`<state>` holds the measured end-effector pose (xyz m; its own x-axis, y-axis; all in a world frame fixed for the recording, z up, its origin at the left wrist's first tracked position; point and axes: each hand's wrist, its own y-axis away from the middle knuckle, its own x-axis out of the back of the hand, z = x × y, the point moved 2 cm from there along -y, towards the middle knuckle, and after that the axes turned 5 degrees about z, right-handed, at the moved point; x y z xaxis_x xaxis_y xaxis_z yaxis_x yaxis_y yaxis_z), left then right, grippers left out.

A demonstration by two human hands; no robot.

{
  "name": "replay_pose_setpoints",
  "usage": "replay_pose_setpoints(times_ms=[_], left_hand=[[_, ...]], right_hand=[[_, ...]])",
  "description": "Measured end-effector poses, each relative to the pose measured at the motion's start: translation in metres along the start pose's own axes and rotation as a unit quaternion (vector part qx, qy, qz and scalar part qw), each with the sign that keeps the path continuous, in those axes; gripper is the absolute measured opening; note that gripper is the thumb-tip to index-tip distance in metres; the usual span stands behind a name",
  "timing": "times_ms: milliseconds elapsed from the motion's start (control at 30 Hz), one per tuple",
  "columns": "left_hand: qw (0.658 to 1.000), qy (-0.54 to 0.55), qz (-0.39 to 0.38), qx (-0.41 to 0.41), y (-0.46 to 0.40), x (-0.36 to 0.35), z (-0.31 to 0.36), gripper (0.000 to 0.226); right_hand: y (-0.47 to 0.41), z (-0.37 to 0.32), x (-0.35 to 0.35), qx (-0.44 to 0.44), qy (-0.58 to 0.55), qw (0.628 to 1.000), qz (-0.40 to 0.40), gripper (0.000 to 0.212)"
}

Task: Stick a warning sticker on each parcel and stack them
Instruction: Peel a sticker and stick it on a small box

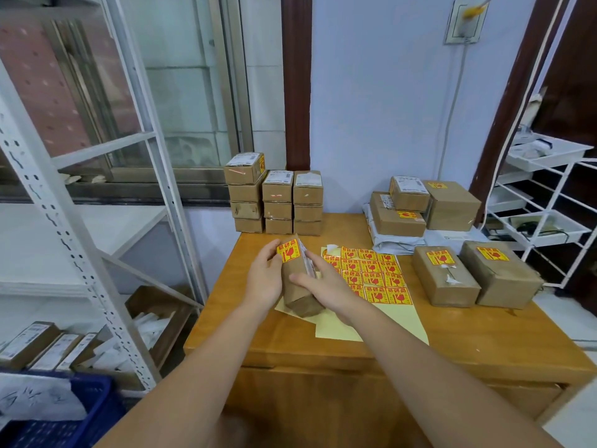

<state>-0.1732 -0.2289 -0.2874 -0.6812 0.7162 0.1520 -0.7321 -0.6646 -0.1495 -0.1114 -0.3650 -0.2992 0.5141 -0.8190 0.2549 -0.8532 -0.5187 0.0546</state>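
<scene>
**Desk:** List me what you have, left to right, placed against the sticker sheet.

**Operator:** Item one, far left of the sticker sheet, off the surface: a white metal rack, with labelled boxes down by a blue crate.

Item two, back-left of the sheet, at the surface's far edge: three stacks of small parcels, the left one a parcel taller. I can make out a sticker only on the side of its top parcel.

Item three, touching the sheet's left margin: my left hand, grip wrapped round a brown parcel held tilted over the sheet. A red-and-yellow warning sticker already sits on its upper face, under my left thumb.

Item four: my right hand, grip curled on the same parcel's other side, over the sheet.

Item five, right of the sheet: two bigger stickered parcels side by side. Behind them, a loose pile of boxes on grey mailers.

**Desk:** Step in hand?

**Operator:** My judgement: sticking is finished on this one, and I'm pressing it flat. Stacking comes next.

**Desk:** What does that need?

**Operator:** Keep both hands on it, turn it level, carry it to a stack back-left, probably a shorter one, and square it up so nothing topples.
</scene>
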Motion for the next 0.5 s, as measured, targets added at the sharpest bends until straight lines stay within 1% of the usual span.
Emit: replay_pose_setpoints(times_ms=[67,133,200,267,300,400,500], left_hand=[[1.000,0.018,-0.021,-0.007,0.001,-0.005,0.004,0.037],[0.998,0.023,-0.057,-0.012,-0.001,-0.011,0.007,0.037],[0.994,-0.033,-0.094,-0.044,-0.003,-0.018,0.008,0.039],[0.978,-0.135,-0.134,-0.085,-0.004,-0.026,0.009,0.042],[0.963,-0.195,-0.152,-0.110,-0.005,-0.031,0.008,0.044],[0.893,-0.359,-0.194,-0.191,-0.001,-0.043,0.013,0.049],[0.841,-0.433,-0.221,-0.239,0.004,-0.058,0.016,0.050]], right_hand=[[0.000,-0.009,0.005,0.022,0.016,0.999,0.021,0.080],[-0.003,-0.016,0.019,0.041,0.075,0.995,0.058,0.082],[-0.004,-0.023,0.039,0.058,0.153,0.982,0.090,0.083],[-0.003,-0.027,0.063,0.070,0.213,0.968,0.114,0.081],[-0.001,-0.029,0.076,0.069,0.235,0.961,0.125,0.080],[0.005,-0.034,0.121,0.054,0.316,0.933,0.164,0.079],[0.011,-0.030,0.169,0.019,0.414,0.886,0.209,0.079]])
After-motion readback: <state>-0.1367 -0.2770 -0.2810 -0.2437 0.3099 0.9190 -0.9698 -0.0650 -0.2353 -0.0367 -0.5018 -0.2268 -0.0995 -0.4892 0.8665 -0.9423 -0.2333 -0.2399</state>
